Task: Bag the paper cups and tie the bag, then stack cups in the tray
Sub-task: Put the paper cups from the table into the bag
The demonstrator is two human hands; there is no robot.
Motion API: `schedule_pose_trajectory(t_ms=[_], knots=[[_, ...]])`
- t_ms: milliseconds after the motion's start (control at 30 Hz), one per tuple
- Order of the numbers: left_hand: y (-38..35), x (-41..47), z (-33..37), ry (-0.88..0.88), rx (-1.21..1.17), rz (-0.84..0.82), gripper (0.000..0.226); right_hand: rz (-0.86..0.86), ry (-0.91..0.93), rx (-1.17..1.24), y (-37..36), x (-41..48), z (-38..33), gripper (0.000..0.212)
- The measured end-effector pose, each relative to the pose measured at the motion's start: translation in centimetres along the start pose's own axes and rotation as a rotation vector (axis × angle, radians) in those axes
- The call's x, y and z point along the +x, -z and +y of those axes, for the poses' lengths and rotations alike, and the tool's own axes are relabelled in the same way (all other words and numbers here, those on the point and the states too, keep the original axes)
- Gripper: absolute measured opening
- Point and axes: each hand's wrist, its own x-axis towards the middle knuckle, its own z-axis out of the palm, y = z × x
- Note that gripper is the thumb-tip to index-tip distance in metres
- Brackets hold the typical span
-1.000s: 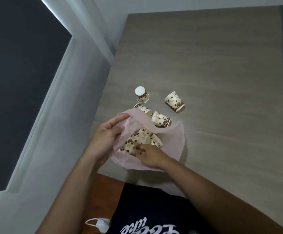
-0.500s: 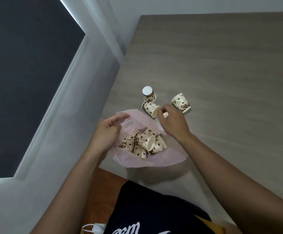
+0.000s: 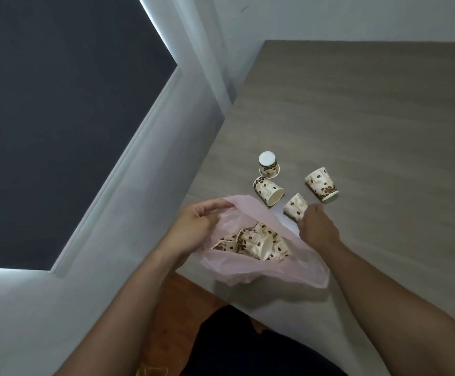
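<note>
Left hand (image 3: pixel 196 226) still pinches the bag (image 3: pixel 264 270) rim, holding the mouth up and open, same as a second ago. Just right of it, inside the bag, a heap of cups (image 3: pixel 253 242) on their sides. Right hand (image 3: pixel 317 227) changed: a second ago it was down in the bag over the heap, half a second ago it had reached out past the far rim, now it sits at the bag's far-right edge with fingers closing on a loose cup (image 3: pixel 295 207) lying on the table (image 3: pixel 370 118). Grip looks like a pinch on the cup's near end, though the fingertips are partly hidden.

Loose cups remaining: one beyond the left hand, on its side, touching the bag rim (image 3: pixel 268 191); one upside down just past that (image 3: pixel 268 164); one on its side beyond the right hand (image 3: pixel 321 183).

Meaning: last cup dropped, next fetch underway. Bagging roughly two-thirds done by my guess; four cups still out. Tying not yet started. No tray in view.
</note>
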Motion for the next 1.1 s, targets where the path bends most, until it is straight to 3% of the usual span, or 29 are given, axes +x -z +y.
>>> schedule_pose_trajectory(t_ms=[67, 233, 333, 400, 467, 533, 600, 667, 733, 867, 933, 1000, 1100], knots=[[0.1, 0.1, -0.2, 0.009, -0.010, -0.019, 0.049, 0.009, -0.083, 0.016, 0.0, -0.4, -0.3, 0.046], [1.0, 1.1, -0.4, -0.001, -0.064, -0.027, 0.051, -0.001, -0.201, 0.333, 0.4, -1.2, -0.3, 0.077], [1.4, 1.9, -0.6, -0.051, -0.138, 0.030, 0.055, 0.178, -0.130, 0.600, 3.4, -3.2, -2.6, 0.062], [1.6, 2.4, -0.9, -0.072, -0.170, 0.045, 0.057, 0.209, -0.084, 0.855, 6.0, -5.6, -5.3, 0.052], [1.4, 3.1, -1.3, -0.081, -0.185, 0.050, 0.061, 0.073, 0.019, 1.119, 8.0, -8.3, -8.2, 0.049], [1.1, 3.6, -1.4, -0.085, -0.234, 0.060, 0.062, -0.173, 0.114, 1.287, 8.5, -10.7, -10.6, 0.042], [0.9, 3.9, -1.0, -0.097, -0.307, 0.096, 0.058, -0.356, 0.156, 1.258, 7.0, -12.1, -12.0, 0.049], [1.0, 4.2, -0.7, -0.119, -0.384, 0.117, 0.050, -0.417, 0.178, 1.127, 4.8, -12.6, -12.5, 0.058], [1.3, 4.1, -0.5, -0.122, -0.400, 0.084, 0.047, -0.362, 0.174, 0.938, 3.4, -12.8, -13.0, 0.057], [2.2, 4.1, -1.2, -0.124, -0.374, -0.013, 0.049, -0.222, 0.206, 0.582, 1.7, -12.6, -14.9, 0.018], [2.9, 4.4, -1.6, -0.156, -0.358, 0.004, 0.051, -0.179, 0.188, 0.504, 0.9, -12.2, -15.4, 0.021], [3.6, 5.0, -2.0, -0.178, -0.363, 0.039, 0.053, -0.125, 0.205, 0.503, 1.9, -12.4, -16.3, 0.023], [4.8, 5.8, -2.4, -0.204, -0.380, 0.067, 0.053, -0.090, 0.197, 0.777, 4.9, -12.2, -16.9, 0.027]])
